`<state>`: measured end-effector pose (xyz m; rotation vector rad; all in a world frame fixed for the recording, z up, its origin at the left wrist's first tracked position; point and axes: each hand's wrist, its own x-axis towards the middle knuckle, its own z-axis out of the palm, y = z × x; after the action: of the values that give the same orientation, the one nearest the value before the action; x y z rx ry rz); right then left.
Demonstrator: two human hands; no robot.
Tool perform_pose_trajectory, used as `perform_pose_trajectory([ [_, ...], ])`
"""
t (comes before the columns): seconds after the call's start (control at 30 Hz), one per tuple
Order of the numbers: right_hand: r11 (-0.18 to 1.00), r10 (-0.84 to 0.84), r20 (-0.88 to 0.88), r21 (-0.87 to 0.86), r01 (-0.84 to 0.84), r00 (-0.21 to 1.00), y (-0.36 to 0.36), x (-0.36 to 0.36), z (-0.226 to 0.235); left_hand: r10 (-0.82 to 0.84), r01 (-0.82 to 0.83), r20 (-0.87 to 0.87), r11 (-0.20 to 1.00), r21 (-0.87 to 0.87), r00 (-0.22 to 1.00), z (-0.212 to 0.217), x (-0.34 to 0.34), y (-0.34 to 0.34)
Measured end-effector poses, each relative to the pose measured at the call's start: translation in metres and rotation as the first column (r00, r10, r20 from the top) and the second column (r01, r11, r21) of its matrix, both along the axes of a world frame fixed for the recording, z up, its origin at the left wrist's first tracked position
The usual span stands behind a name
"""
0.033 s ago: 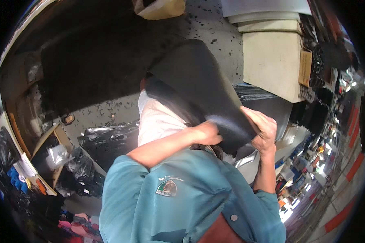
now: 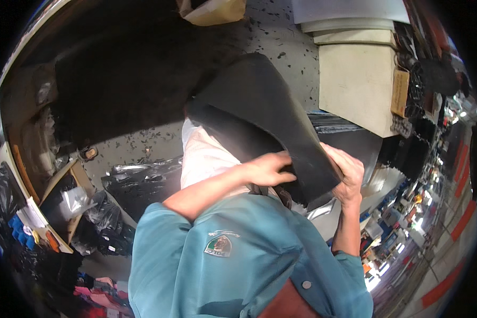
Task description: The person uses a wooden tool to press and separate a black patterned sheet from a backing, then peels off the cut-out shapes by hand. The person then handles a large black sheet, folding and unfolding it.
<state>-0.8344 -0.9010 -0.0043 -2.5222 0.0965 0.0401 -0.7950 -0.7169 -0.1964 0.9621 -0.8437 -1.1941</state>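
Note:
A large, flexible black sheet lies across my lap, folded over so that a gap shows between its upper flap and the layer beneath. My left hand is at this gap, its fingers apart and some fingertips hidden under the flap's edge. At the sheet's right edge, my right hand is closed, with the fingers on the near-right corner and the thumb side partly hidden. Light trousers show beneath the sheet on the left.
Dark scraps litter the grey floor. A cream cabinet stands at far right, with black sheets stacked beside it. More black plastic-like material lies at left, near an open wooden box. A pale container sits at the top.
The upper flap has lifted away from the lower layer, widening the gap. My left hand's fingers have spread from a curled, blurred shape. My right hand stays on the edge.

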Motion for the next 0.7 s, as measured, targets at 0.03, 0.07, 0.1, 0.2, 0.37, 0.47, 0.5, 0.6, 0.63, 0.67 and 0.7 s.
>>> perform_pose_trajectory([
  [0.03,1.0,-0.011,0.017,-0.005,0.011,1.0,-0.004,-0.006,0.004,-0.109,0.11,-0.023,0.93,0.351,0.994,-0.012,0.025,0.02],
  [0.07,1.0,0.022,0.009,-0.004,-0.022,1.0,-0.007,-0.011,0.008,0.156,-0.006,-0.319,0.905,0.425,0.935,-0.024,0.048,0.039],
  [0.1,0.998,0.06,0.007,-0.011,-0.06,0.998,-0.008,-0.014,0.011,0.485,-0.17,-0.686,0.863,0.476,0.542,-0.039,0.069,0.057],
  [0.2,0.997,0.081,0.034,0.014,-0.081,0.996,-0.003,-0.014,0.02,0.698,-0.47,-0.711,0.602,0.646,-0.085,-0.089,0.126,0.093],
  [0.37,0.985,0.158,-0.004,-0.066,-0.158,0.987,0.007,-0.007,0.042,0.742,-0.803,-0.655,0.298,0.516,-0.145,-0.118,0.196,0.12],
  [0.47,0.97,0.223,-0.053,-0.089,-0.227,0.973,0.013,-0.008,0.052,0.798,-0.815,-0.589,0.253,0.521,-0.129,-0.098,0.23,0.14],
  [0.5,0.967,0.232,-0.065,-0.094,-0.238,0.97,0.015,-0.008,0.054,0.718,-0.798,-0.69,0.364,0.481,-0.088,-0.09,0.239,0.146],
  [0.6,0.969,0.211,-0.099,-0.106,-0.221,0.973,0.019,-0.009,0.059,0.461,-0.735,-0.88,0.635,0.238,0.114,-0.075,0.271,0.147],
  [0.63,0.972,0.192,-0.116,-0.113,-0.205,0.975,0.019,-0.009,0.059,0.716,-0.683,-0.666,0.595,0.424,0.21,-0.073,0.276,0.14],
  [0.67,0.974,0.186,-0.127,-0.109,-0.2,0.974,0.021,-0.009,0.061,0.785,-0.641,-0.511,0.599,0.479,0.351,-0.073,0.283,0.134],
  [0.7,0.969,0.197,-0.147,-0.119,-0.215,0.969,0.022,-0.009,0.062,0.77,-0.558,-0.444,0.638,0.53,0.458,-0.074,0.288,0.125],
])
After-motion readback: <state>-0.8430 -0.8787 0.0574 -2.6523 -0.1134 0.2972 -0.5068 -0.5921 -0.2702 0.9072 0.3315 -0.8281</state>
